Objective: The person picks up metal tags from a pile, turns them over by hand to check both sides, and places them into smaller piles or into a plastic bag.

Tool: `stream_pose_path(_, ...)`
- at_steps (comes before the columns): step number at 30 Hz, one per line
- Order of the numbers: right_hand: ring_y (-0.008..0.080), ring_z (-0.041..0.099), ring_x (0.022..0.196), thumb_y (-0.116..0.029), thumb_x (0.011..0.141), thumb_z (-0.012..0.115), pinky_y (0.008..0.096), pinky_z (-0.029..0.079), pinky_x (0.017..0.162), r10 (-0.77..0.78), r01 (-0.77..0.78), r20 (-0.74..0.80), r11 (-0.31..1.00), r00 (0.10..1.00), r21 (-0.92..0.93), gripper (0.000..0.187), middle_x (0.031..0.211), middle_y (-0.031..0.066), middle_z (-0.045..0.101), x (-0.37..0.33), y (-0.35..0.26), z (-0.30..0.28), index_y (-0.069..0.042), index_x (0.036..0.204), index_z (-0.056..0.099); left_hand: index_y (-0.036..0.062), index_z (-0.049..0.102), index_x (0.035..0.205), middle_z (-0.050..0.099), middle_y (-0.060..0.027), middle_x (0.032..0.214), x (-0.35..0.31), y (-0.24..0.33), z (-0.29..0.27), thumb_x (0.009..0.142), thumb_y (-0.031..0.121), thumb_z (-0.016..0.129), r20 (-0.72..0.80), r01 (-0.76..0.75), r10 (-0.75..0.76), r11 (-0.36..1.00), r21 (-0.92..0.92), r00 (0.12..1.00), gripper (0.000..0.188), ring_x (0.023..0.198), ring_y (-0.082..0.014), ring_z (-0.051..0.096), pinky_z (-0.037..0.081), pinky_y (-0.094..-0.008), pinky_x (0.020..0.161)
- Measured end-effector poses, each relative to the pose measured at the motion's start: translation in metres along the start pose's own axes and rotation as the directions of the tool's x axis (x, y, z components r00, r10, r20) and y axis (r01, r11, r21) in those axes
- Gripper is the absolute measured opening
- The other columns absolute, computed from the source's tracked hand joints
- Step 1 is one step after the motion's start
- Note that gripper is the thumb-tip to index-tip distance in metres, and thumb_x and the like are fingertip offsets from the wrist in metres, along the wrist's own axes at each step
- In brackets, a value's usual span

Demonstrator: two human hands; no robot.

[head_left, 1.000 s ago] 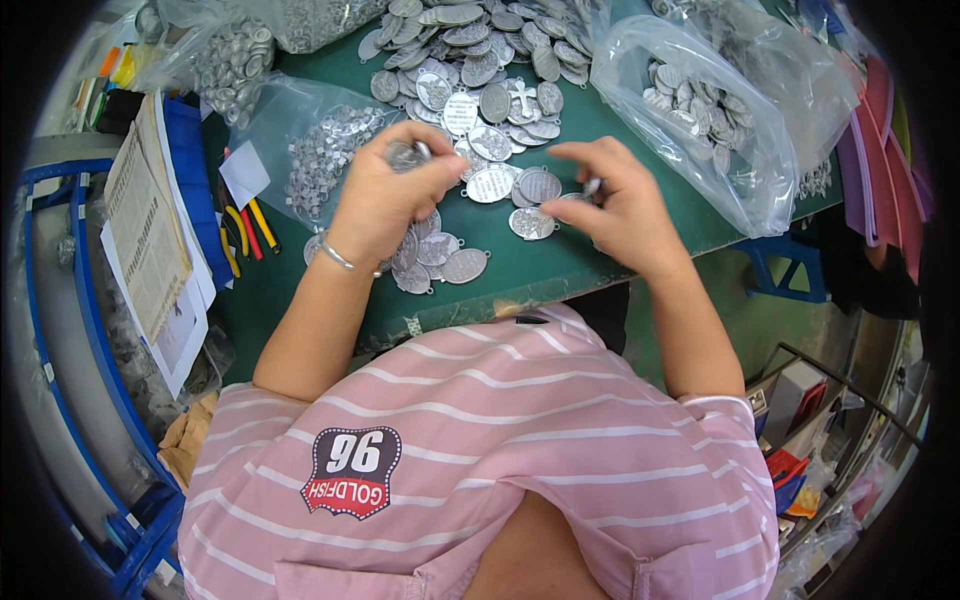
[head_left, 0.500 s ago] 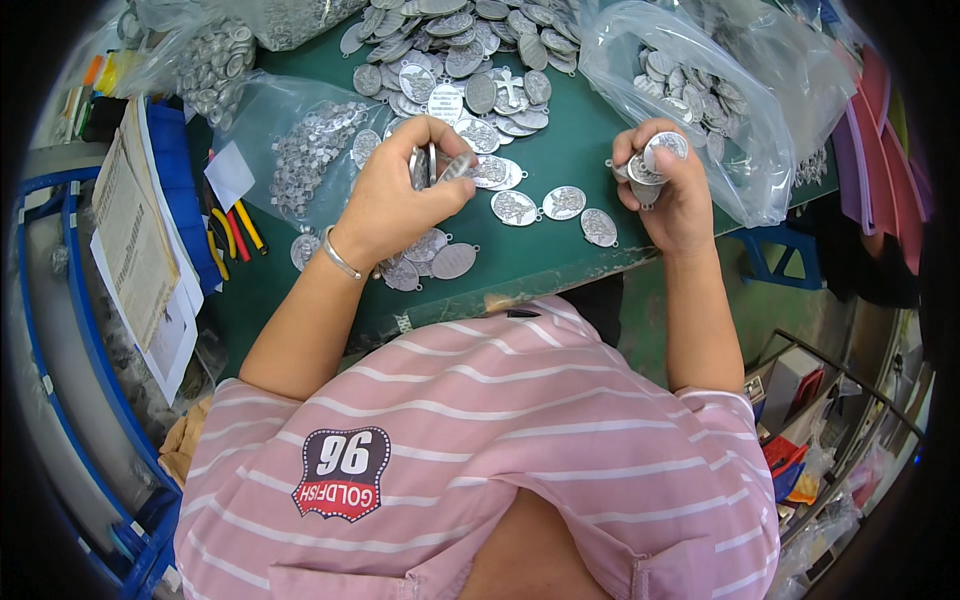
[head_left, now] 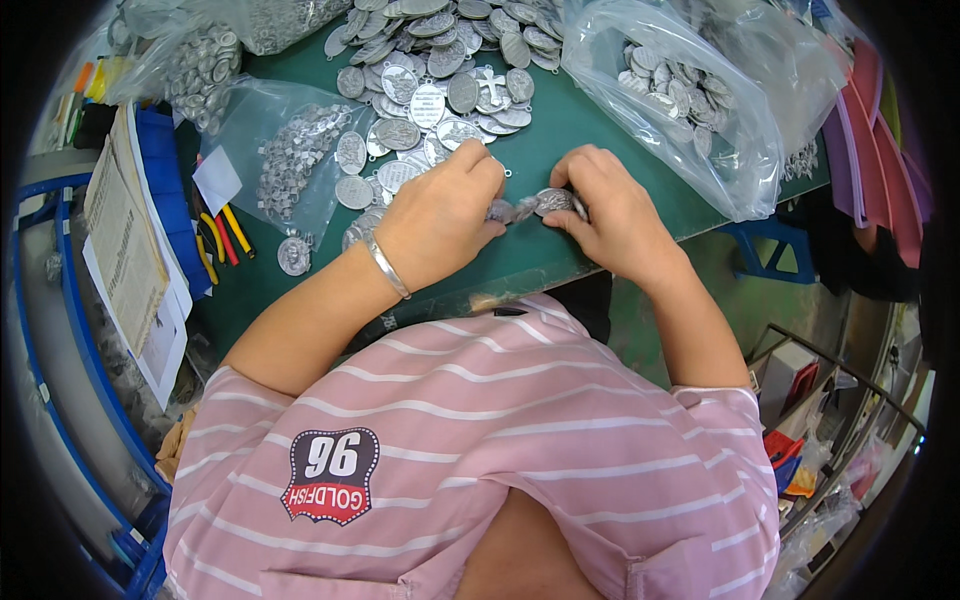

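My two hands meet over the green table (head_left: 510, 262), close to its front edge. In my right hand (head_left: 620, 215) a small stack of silver oval medals (head_left: 552, 202) is pinched between thumb and fingers. My left hand (head_left: 440, 215), with a bracelet at the wrist, is closed on more medals (head_left: 499, 210), mostly hidden behind its fingers. Between the hands, the metal pieces are smeared by motion. Beyond them lies a large heap of silver medals (head_left: 445, 60), among them a cross (head_left: 490, 86). A few medals (head_left: 352, 190) lie beside my left hand.
At the far right, an open plastic bag (head_left: 740, 150) holds round medals. Left of the heap sits a plastic bag of small metal pieces (head_left: 295, 160). Pliers with yellow and red handles (head_left: 225, 235) lie near a blue holder with papers (head_left: 130, 240). A blue stool (head_left: 770, 250) stands below the table.
My right hand has come left and my left hand slightly right and down, bringing their medals together. The few medals that lay between the hands no longer show on the table.
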State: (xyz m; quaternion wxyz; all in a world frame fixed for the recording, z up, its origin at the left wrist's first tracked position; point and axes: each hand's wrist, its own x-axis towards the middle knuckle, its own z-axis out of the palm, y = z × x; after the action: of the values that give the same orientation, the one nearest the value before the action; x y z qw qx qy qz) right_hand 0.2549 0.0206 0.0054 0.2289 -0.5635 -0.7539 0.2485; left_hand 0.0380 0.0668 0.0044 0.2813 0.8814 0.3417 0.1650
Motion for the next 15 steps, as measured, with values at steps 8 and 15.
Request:
stream_pose_path(8, 0.0114, 0.054, 0.079, -0.004, 0.083, 0.065, 0.0270, 0.044, 0.074, 0.294, -0.241, -0.023, 0.823, 0.955, 0.514, 0.027, 0.083, 0.0000, 0.056, -0.003, 0.024, -0.022, -0.003, 0.109, 0.061, 0.0039, 0.059, 0.112, 0.058, -0.0129, 0.086, -0.006, 0.000, -0.001, 0.076, -0.001, 0.065, -0.133, 0.059, -0.097, 0.963, -0.263, 0.986, 0.037, 0.074, -0.0289, 0.059, 0.047, -0.0340, 0.066)
stream_pose_path(15, 0.0285, 0.053, 0.081, -0.023, 0.067, 0.077, 0.0391, 0.046, 0.069, -0.028, 0.025, -0.019, 0.985, 0.999, -0.168, 0.041, 0.087, 0.0086, 0.053, -0.029, -0.008, -0.001, -0.010, 0.103, 0.062, 0.0026, 0.059, 0.101, 0.055, -0.0128, 0.098, 0.003, 0.010, 0.008, 0.073, 0.002, 0.070, -0.006, -0.070, 0.070, 0.982, -0.177, 0.998, 0.030, 0.078, -0.0303, 0.061, 0.050, -0.0362, 0.068)
